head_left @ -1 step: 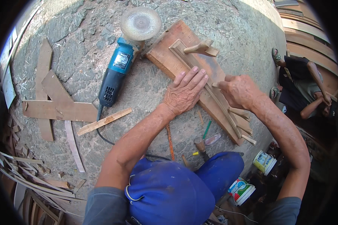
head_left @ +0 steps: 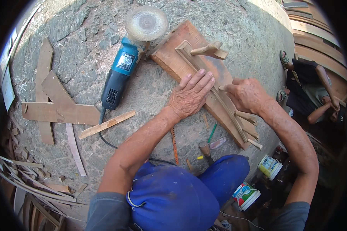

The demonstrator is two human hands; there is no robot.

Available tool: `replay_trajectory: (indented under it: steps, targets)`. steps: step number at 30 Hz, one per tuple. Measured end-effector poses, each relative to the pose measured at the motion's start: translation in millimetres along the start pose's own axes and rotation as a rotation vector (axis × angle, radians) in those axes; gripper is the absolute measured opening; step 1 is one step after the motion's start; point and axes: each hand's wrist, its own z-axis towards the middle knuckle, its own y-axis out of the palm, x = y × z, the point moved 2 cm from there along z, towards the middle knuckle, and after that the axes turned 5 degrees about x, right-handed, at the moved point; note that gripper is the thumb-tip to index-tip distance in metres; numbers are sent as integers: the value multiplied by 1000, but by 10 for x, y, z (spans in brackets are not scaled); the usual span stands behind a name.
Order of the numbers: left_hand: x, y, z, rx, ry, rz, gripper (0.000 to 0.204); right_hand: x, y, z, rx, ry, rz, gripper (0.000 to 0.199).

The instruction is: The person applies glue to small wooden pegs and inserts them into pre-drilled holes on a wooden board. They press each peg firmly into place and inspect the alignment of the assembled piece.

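Note:
A thick wooden board (head_left: 169,54) lies slantwise on the concrete in front of me. On it rests a long, narrow wooden strip (head_left: 189,57) with several wooden pegs, like a peg rack. My left hand (head_left: 191,94) lies flat, its fingers stretched across the strip and its palm at the board's near edge. Closed round one wooden peg (head_left: 222,88) near the strip's middle is my right hand (head_left: 247,94); its fingers hide most of that peg. A broad shaped peg (head_left: 210,50) stands out at the far end, and slimmer ones (head_left: 246,116) at the near end.
Left of the board lies a blue and black angle grinder (head_left: 121,71) with a round disc. Farther left are crossed wooden pieces (head_left: 58,111) and a loose stick (head_left: 108,124). Buckets (head_left: 270,166) stand at lower right. Another person (head_left: 312,84) sits at far right.

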Motion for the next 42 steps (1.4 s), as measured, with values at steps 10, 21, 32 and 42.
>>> replay_trajectory:
  steps: [10, 21, 32, 42]
  targets:
    - [-37, 57, -30, 17, 18, 22, 59, 36, 84, 76, 50, -14, 135, 12]
    - [-52, 59, 3, -6, 46, 66, 57, 45, 83, 97, 53, -77, 110, 5]
    - [-103, 13, 6, -20, 58, 21, 57, -3, 66, 125, 83, -106, 108, 5]
    - [-29, 41, 21, -28, 41, 57, 60, 34, 186, 130, 1, -30, 53, 13]
